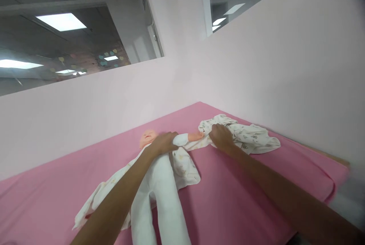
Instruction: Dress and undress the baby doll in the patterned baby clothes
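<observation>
A baby doll [159,173] with a white cloth body lies on its back, its head [148,136] toward the wall. My left hand [165,143] is closed around the doll's upper arm, whose bare forearm [195,136] points right. Beneath the doll, a white printed baby shirt [186,167] is spread open on both sides. My right hand [221,137] is a closed fist just beyond the doll's hand, gripping the end of the shirt's sleeve [201,143]. The fingertips of both hands are partly hidden.
The pink padded surface [228,188] runs into a corner of white walls [182,74]. Another printed white baby garment [253,138] lies crumpled along the right wall, partly behind my right hand. Windows [71,43] stand above the walls.
</observation>
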A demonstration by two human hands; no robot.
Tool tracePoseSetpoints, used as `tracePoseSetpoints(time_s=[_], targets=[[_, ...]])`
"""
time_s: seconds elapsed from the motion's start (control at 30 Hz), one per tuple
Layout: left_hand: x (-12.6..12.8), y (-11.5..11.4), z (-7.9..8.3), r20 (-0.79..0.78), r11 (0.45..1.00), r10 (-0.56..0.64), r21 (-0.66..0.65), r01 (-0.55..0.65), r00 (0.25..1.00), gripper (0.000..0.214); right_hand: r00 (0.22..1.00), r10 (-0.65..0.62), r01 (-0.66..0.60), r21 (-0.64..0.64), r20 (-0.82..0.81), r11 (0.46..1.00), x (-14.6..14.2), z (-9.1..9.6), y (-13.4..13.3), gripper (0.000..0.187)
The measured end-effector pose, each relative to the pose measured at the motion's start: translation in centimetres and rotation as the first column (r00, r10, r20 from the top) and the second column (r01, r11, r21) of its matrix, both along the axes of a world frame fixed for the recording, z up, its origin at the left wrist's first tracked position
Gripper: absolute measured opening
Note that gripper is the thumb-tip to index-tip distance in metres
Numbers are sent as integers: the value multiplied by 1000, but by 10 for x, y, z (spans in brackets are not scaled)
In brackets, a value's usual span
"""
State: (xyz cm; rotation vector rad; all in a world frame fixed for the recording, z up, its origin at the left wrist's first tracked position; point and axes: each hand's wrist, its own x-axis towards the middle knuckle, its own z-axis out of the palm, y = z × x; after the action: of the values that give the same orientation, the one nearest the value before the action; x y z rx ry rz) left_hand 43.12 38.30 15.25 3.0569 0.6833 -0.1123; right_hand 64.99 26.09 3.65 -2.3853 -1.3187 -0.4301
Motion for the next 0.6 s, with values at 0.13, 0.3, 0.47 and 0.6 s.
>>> tracePoseSetpoints(time_s=[0.13, 0.3, 0.47, 0.6], targets=[[-7, -9, -3, -27, 999, 28, -27, -29, 999, 28, 993, -122, 121, 61, 4, 991, 27, -5, 9, 25], [-20, -6, -8, -16, 994, 98, -50, -98, 995, 27, 963, -267, 270, 132, -40, 954, 37, -15, 14, 29], [-28, 0, -10, 48, 988, 148, -50, -145, 988, 33, 963, -268, 270, 152, -39, 951, 33, -18, 14, 27], [-32, 5, -10, 46, 987, 163, -15, -162, 986, 24, 945, -316, 325, 168, -82, 931, 34, -17, 14, 28]])
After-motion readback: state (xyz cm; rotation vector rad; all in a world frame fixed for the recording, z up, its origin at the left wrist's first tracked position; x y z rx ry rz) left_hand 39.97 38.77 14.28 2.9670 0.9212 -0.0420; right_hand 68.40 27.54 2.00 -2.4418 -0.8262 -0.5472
